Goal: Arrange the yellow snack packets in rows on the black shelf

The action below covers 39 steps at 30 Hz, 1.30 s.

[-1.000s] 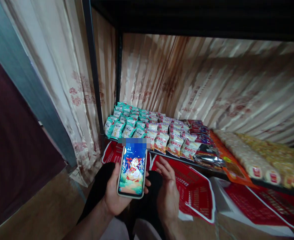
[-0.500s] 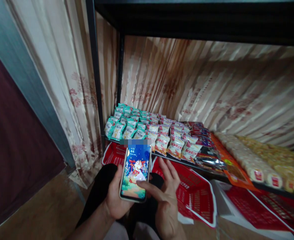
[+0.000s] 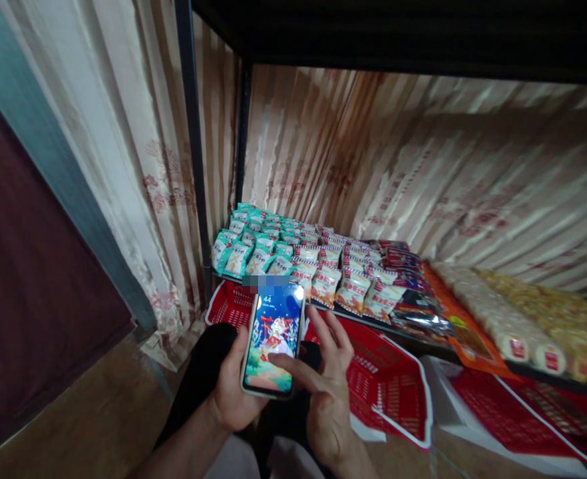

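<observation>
My left hand is wrapped round a smartphone with a lit, colourful lock screen, held upright over my lap. My right hand is beside it with fingers spread, and its forefinger rests on the middle of the phone's screen. Both hands are low in the middle of the view, just in front of a low shelf.
The black metal shelf carries rows of teal snack packets, red-and-white snack packets, dark packets and long wrapped rolls. Red plastic baskets lie on the floor beneath. Striped curtains hang behind and at left, beside a dark red panel.
My right hand came over from beside the phone and put its forefinger on the screen, then slid it up towards the middle. The left hand kept hold of the phone.
</observation>
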{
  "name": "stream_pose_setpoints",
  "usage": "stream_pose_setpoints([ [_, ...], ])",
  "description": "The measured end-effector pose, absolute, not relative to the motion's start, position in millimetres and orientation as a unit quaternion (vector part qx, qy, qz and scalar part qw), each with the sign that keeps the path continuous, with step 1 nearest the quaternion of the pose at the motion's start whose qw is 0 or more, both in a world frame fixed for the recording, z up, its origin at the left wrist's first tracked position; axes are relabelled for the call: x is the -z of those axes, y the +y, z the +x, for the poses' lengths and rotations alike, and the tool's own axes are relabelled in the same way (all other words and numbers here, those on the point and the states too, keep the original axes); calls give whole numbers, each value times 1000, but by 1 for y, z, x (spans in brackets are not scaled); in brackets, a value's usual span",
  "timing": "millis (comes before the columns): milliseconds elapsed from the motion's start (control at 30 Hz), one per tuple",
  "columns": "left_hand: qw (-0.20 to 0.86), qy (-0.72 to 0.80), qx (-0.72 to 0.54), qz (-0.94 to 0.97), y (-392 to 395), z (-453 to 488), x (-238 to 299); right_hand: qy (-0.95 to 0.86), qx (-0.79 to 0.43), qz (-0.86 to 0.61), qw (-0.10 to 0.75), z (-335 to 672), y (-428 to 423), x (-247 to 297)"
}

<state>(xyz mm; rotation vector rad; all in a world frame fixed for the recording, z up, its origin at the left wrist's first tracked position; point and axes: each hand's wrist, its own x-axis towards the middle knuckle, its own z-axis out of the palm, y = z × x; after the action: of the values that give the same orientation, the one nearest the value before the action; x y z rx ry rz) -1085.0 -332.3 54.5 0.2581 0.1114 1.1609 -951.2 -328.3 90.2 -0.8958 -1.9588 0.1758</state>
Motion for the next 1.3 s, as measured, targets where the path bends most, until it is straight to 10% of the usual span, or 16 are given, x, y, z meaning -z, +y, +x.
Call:
stream_pose_setpoints([
  [1300,828,54,-545,120,-333,-1087,-47,-818,-100,-355,441,-951,-325,-89],
])
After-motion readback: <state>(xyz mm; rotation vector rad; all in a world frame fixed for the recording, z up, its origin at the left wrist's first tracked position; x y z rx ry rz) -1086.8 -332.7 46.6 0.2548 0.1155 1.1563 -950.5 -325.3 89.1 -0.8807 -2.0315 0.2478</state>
